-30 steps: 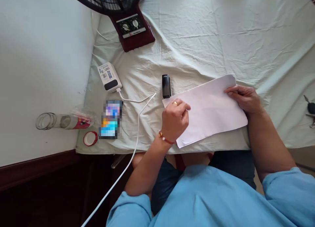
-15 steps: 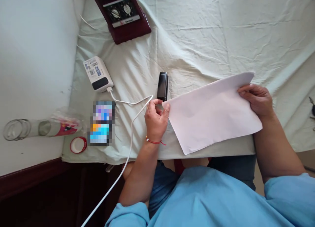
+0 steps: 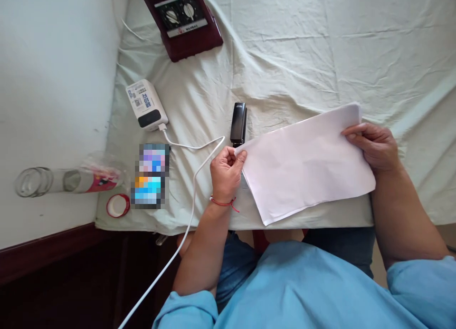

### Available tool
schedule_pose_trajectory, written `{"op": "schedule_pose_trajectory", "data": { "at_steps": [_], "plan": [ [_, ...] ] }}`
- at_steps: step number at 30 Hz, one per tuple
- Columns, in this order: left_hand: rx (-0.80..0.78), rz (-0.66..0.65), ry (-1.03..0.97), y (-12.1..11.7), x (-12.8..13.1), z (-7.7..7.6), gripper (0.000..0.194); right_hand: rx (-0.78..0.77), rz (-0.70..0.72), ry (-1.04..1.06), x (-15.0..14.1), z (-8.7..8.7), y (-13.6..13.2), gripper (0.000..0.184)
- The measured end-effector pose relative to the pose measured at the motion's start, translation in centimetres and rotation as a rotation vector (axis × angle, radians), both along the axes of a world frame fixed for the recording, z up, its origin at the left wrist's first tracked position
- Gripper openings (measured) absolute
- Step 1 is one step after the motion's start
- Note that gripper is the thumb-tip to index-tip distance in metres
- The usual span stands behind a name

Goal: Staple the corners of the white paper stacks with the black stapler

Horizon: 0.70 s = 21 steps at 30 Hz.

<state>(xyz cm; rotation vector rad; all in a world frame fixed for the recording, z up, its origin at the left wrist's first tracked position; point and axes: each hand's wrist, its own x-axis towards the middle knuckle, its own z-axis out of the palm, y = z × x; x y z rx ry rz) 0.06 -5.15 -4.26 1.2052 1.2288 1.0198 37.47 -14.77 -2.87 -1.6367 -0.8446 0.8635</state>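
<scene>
White sheets of paper (image 3: 306,160), lying one on another, are held between both hands above the near edge of the table. My left hand (image 3: 226,173), with a red string bracelet at the wrist, pinches their upper left corner between thumb and fingers. At the right edge, my right hand (image 3: 374,146) grips the sheets with the thumb on top and the other fingers partly hidden beneath. A black stapler (image 3: 238,123) lies just beyond my left hand, its near end close to the held corner.
On the left are a phone (image 3: 150,176) with a blurred screen, a white power bank (image 3: 147,104) with a white cable (image 3: 194,196), a glass bottle (image 3: 67,180) and a red-rimmed lid (image 3: 118,205). A dark red fan base (image 3: 190,32) stands at the back on a pale cloth (image 3: 278,43).
My left hand has moved from over the paper to its upper left corner and now pinches it. The paper has shifted right with my right hand. The camera view has also shifted.
</scene>
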Motion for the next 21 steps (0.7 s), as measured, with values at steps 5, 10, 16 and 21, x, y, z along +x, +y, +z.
{"op": "schedule_pose_trajectory", "data": {
  "at_steps": [5, 10, 16, 21],
  "plan": [
    [0.007, -0.065, -0.014, -0.1, 0.2, 0.4, 0.034, 0.03, -0.045, -0.009, 0.0, 0.1, 0.2, 0.015],
    [0.001, -0.102, 0.022, -0.2, 0.2, 1.0, 0.036, 0.052, -0.103, 0.015, 0.0, 0.0, 0.3, 0.016],
    [0.059, -0.052, 0.101, -0.2, 0.2, 1.0, 0.056, 0.016, -0.06, 0.006, -0.5, 0.4, 0.3, 0.014],
    [0.07, -0.069, 0.102, -0.1, 0.1, 0.7, 0.065, 0.026, -0.072, 0.018, -0.5, 0.5, 0.3, 0.015]
  ]
}}
